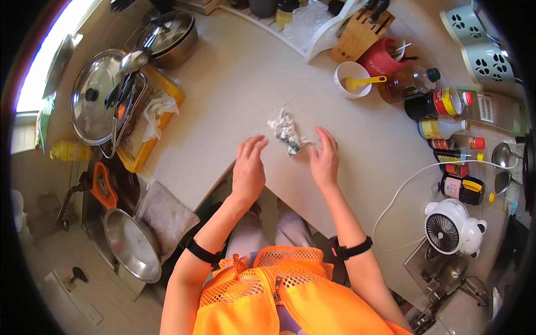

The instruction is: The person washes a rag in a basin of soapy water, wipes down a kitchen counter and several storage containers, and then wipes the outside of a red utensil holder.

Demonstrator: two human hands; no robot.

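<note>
On the pale countertop (234, 75) lies a crumpled white cloth or tissue (287, 130) with a dark greenish patch near its lower end. My left hand (250, 169) hovers by the counter's front corner, fingers apart and holding nothing. To the right of the crumpled piece, my right hand (325, 158) is likewise empty, its thumb apart from the fingers. The thumb side of that hand is close to the bundle's lower right; whether it touches a loose strand I cannot tell.
At left, a yellow-rimmed tray (144, 153) bears a white rag (158, 115) and a large pot lid (94, 96). A steel basin (133, 245) sits by the sink. On the right are a white bowl (354, 86), several sauce bottles (444, 127), a knife block (361, 31) and a small fan (450, 228).
</note>
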